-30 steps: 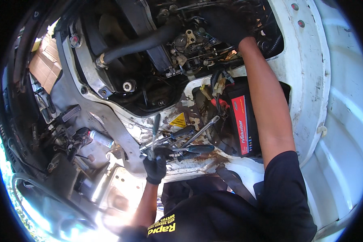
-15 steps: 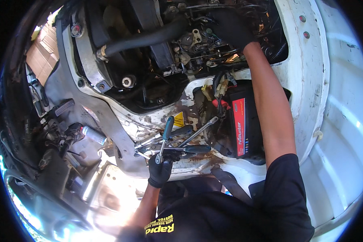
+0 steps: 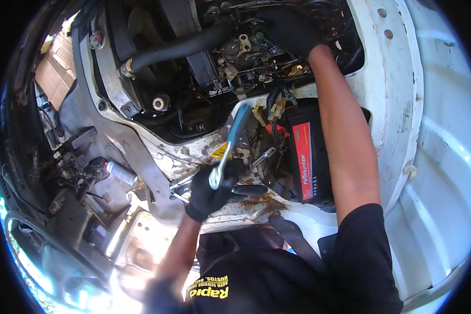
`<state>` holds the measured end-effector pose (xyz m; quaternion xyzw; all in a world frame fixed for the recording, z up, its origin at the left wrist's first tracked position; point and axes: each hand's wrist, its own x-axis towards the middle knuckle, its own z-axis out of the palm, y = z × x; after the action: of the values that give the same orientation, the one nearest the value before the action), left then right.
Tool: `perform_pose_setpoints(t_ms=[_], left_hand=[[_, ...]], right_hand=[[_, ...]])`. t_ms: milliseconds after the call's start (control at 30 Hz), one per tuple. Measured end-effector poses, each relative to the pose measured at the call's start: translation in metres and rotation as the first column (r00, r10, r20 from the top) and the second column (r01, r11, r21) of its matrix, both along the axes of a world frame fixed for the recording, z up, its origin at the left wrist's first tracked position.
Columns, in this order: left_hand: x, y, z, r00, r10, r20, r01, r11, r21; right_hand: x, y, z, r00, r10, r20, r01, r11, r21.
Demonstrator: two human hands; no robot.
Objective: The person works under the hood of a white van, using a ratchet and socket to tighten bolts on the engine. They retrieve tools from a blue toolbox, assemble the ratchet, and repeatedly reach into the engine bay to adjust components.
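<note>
My left hand (image 3: 210,192), in a black glove, is closed around the head end of a ratchet wrench with a teal handle (image 3: 238,126). The handle points up and away, over the painted ledge at the engine bay's edge. Under and beside that hand lie more tools: a dark-handled ratchet (image 3: 249,190) and a metal ratchet (image 3: 263,157). My right hand (image 3: 290,32), also gloved in black, reaches far into the engine (image 3: 244,48) among hoses and wires. Its fingers blend into the dark parts, so what they touch is hidden.
A black car battery (image 3: 322,152) with a red label sits below my right forearm. A thick black hose (image 3: 180,54) crosses the engine bay. On the left are a spray can (image 3: 121,173) and cardboard (image 3: 56,68). The white body panel (image 3: 395,125) borders the right.
My left hand has lifted the teal-handled ratchet off the other tools and moved it up and away. My right hand stays in the engine; the whole view has shifted slightly.
</note>
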<state>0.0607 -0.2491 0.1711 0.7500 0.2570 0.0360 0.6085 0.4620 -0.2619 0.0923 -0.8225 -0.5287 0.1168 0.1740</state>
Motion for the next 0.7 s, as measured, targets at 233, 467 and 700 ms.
perform_pose_setpoints(t_ms=[233,467,700], left_hand=[[0.205,0.155,-0.017,0.949,-0.312,0.051,0.239,0.815,0.528],[0.286,0.178,-0.060,0.866,-0.459,0.197,0.169,0.640,0.750],[0.288,0.161,-0.054,0.846,-0.435,0.308,0.219,0.811,0.543]], right_hand=[[-0.031,-0.062,0.051,0.948,-0.317,0.015,0.218,0.686,0.694],[-0.036,-0.042,0.048,0.801,-0.591,-0.100,0.418,0.432,0.799],[-0.082,-0.037,0.067,0.780,-0.385,-0.493,0.624,0.526,0.578]])
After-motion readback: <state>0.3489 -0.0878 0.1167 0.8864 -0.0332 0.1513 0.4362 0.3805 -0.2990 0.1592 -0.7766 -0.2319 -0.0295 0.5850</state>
